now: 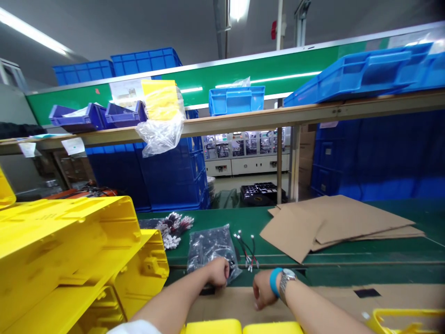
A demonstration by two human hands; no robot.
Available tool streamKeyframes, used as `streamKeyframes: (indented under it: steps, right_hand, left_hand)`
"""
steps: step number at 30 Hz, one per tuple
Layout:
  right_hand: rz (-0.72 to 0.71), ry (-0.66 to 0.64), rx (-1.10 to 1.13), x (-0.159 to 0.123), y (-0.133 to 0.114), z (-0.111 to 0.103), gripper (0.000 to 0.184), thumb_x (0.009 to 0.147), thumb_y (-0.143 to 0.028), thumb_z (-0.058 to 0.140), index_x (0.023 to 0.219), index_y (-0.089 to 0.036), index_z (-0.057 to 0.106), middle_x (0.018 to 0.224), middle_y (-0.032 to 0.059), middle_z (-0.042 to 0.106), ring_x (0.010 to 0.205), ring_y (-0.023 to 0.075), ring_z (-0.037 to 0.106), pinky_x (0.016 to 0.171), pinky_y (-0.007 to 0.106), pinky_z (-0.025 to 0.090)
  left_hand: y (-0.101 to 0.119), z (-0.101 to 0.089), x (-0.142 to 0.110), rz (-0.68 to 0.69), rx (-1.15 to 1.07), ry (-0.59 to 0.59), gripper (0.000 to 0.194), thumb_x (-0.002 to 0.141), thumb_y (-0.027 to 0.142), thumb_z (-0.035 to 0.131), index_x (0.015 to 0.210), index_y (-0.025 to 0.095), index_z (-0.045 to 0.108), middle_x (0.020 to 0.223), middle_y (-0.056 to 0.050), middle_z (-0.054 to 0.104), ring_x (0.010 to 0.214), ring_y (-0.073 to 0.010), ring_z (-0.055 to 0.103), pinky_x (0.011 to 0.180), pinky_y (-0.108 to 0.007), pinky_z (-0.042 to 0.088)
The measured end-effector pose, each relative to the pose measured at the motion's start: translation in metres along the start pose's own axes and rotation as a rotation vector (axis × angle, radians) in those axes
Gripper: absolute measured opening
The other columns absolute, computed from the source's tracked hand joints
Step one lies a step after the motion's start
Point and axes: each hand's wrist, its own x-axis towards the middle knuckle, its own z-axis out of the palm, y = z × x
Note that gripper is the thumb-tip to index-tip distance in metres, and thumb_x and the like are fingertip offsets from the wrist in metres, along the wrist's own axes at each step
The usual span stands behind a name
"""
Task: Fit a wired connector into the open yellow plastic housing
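Observation:
My left hand [218, 271] is curled closed at the near side of a clear plastic bag [210, 243] of dark contents. What its fingers hold, if anything, is hidden. Over the brown cardboard, my right hand [264, 288] hangs with fingers bent inward and closed; I cannot make out anything in them. A blue band and a metal watch circle that wrist. Between the bag and the cardboard sheets lie several short cables [248, 253] with white connectors. Behind the bag on its left sits a bundle of white-ended wires [172, 227].
Yellow plastic housings [100, 222] are stacked at left, with more yellow parts [212, 327] along the near edge. Flat cardboard sheets [358, 218] lie on the green bench [215, 219] at right. A shelf [239, 121] carrying blue bins [236, 101] crosses above.

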Motion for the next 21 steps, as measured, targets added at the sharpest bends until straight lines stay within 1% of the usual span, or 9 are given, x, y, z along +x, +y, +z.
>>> streamKeyframes:
  steps: [2,5,8,11,12,14,18,19,21]
  right_hand:
    - [-0.007,0.0,-0.011,0.0,0.0,0.0,0.045,0.075,-0.037,0.083,0.118,-0.024,0.08,0.115,0.0082,0.079,0.11,0.0325,0.073,0.097,0.04,0.057]
    - [-0.016,0.001,-0.018,-0.002,-0.001,-0.001,0.045,0.076,-0.036,0.082,0.119,-0.023,0.08,0.117,0.009,0.078,0.112,0.0323,0.072,0.099,0.04,0.056]
    - [-0.016,-0.002,-0.012,-0.004,-0.001,-0.002,0.046,0.076,-0.036,0.082,0.119,-0.022,0.08,0.118,0.01,0.078,0.111,0.033,0.072,0.099,0.041,0.056]
    - [-0.01,-0.003,0.0,-0.002,0.0,-0.001,0.046,0.075,-0.037,0.083,0.118,-0.022,0.08,0.116,0.0096,0.078,0.11,0.0329,0.072,0.098,0.041,0.056]
    - [-0.009,-0.002,0.003,-0.001,0.001,0.0,0.046,0.074,-0.038,0.084,0.118,-0.023,0.08,0.116,0.0091,0.079,0.11,0.0327,0.072,0.098,0.041,0.056]
    - [-0.009,0.004,0.007,0.001,0.002,0.002,0.046,0.074,-0.039,0.085,0.117,-0.024,0.081,0.115,0.0083,0.079,0.11,0.0324,0.073,0.097,0.04,0.056]
    - [-0.014,0.01,0.014,0.002,0.002,0.002,0.046,0.073,-0.041,0.085,0.116,-0.023,0.081,0.113,0.0085,0.079,0.108,0.033,0.073,0.095,0.041,0.057]
    - [-0.011,0.007,0.015,0.001,0.002,0.002,0.046,0.073,-0.04,0.085,0.116,-0.023,0.081,0.113,0.0086,0.079,0.109,0.0331,0.073,0.095,0.041,0.057]
    - [-0.007,0.006,0.012,-0.001,0.001,0.0,0.045,0.074,-0.039,0.085,0.116,-0.023,0.081,0.114,0.0086,0.079,0.11,0.0327,0.073,0.096,0.04,0.056]
  left_hand:
    - [0.003,-0.002,-0.001,0.017,0.063,0.059,0.027,0.064,0.006,0.073,0.087,0.019,0.07,0.083,-0.005,0.073,0.088,-0.0289,0.072,0.078,-0.038,0.058]
    - [0.005,-0.007,-0.005,0.073,0.139,0.162,0.049,0.068,0.007,0.066,0.115,0.021,0.069,0.118,-0.015,0.071,0.115,-0.0398,0.068,0.099,-0.051,0.055]
    - [0.003,-0.01,-0.012,0.127,0.162,0.165,0.072,0.073,0.011,0.066,0.142,0.027,0.055,0.144,-0.016,0.056,0.128,-0.0386,0.063,0.11,-0.048,0.051]
    - [-0.002,-0.011,-0.015,0.147,0.174,0.113,0.089,0.07,0.015,0.073,0.153,0.029,0.044,0.15,-0.014,0.051,0.135,-0.0356,0.058,0.115,-0.042,0.047]
    - [-0.002,-0.011,-0.015,0.147,0.18,0.106,0.09,0.069,0.017,0.075,0.152,0.028,0.044,0.15,-0.015,0.052,0.135,-0.0361,0.058,0.116,-0.042,0.047]
    - [-0.003,-0.012,-0.014,0.148,0.198,0.102,0.082,0.067,0.022,0.079,0.144,0.023,0.05,0.143,-0.016,0.057,0.131,-0.0377,0.059,0.113,-0.045,0.049]
    - [-0.002,-0.012,-0.013,0.162,0.235,0.071,0.048,0.068,0.027,0.08,0.113,0.021,0.064,0.129,-0.014,0.065,0.118,-0.0375,0.065,0.102,-0.046,0.055]
    - [-0.002,-0.012,-0.013,0.169,0.24,0.059,0.044,0.069,0.026,0.08,0.11,0.022,0.065,0.128,-0.013,0.066,0.117,-0.0369,0.066,0.101,-0.045,0.055]
    - [-0.002,-0.013,-0.014,0.189,0.246,0.037,0.047,0.07,0.026,0.079,0.115,0.023,0.064,0.132,-0.012,0.065,0.119,-0.036,0.066,0.101,-0.044,0.055]
